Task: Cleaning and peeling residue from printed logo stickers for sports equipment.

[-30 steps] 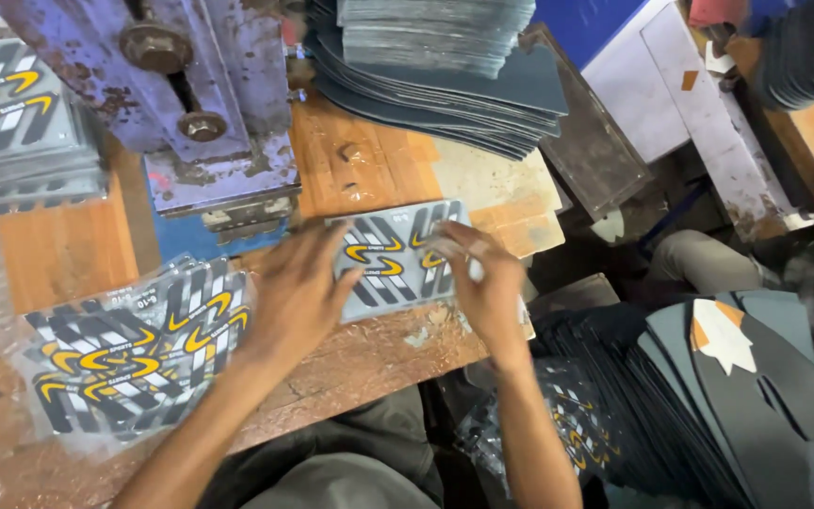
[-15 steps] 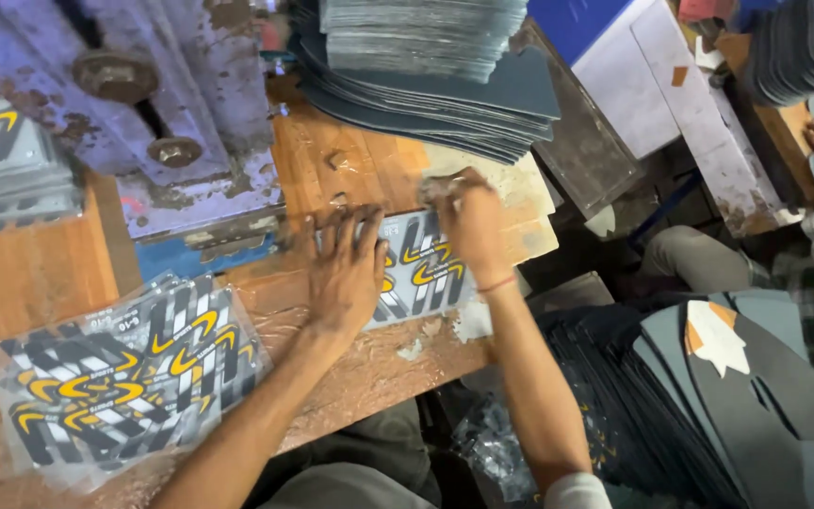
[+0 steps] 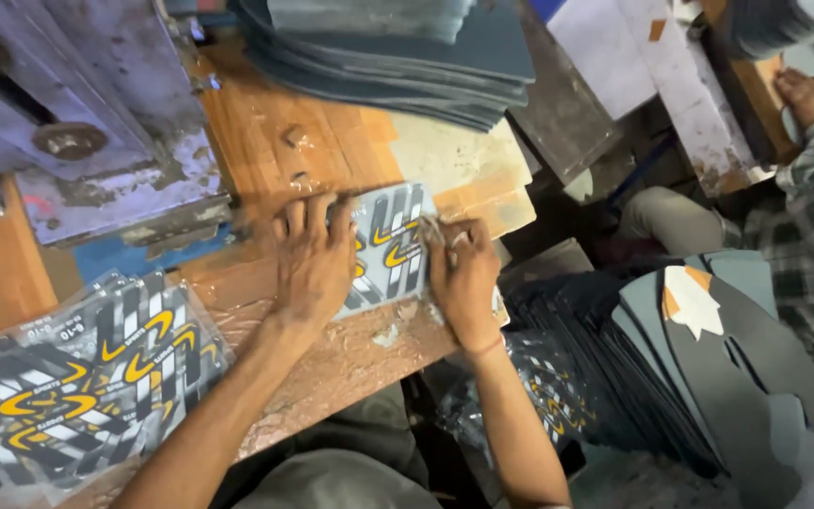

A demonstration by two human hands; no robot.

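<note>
1. You are pressing your left hand [image 3: 315,256] flat, fingers spread, on the left part of a printed sheet [image 3: 390,247], grey with black, white and yellow stripes. Nothing is clasped in that hand; it is only weighing the sheet down.
2. Your right hand [image 3: 463,275] is resting on the sheet's right edge with the fingers curled. I cannot tell whether they are pinching the edge or just pushing against it.
3. The sheet is lying on the wooden workbench [image 3: 284,141], between your two hands, just in front of the purple press [image 3: 96,113] and below the dark stack of grey sheets [image 3: 398,47].
4. Judging from this, you are squaring or smoothing the sheet on the board, and the step looks to be in its middle, not finished.
5. A wrapped bundle of the same striped pieces [image 3: 68,377] is sitting at your left, near your left forearm.
6. The next move is calling for even pressure from both hands, so that the sheet is not skewing; be minding the scraps [image 3: 386,335] lying on the bench just below it.
7. Another person's hand [image 3: 807,94], in a checked sleeve, is working at the upper right, well apart from yours.
</note>
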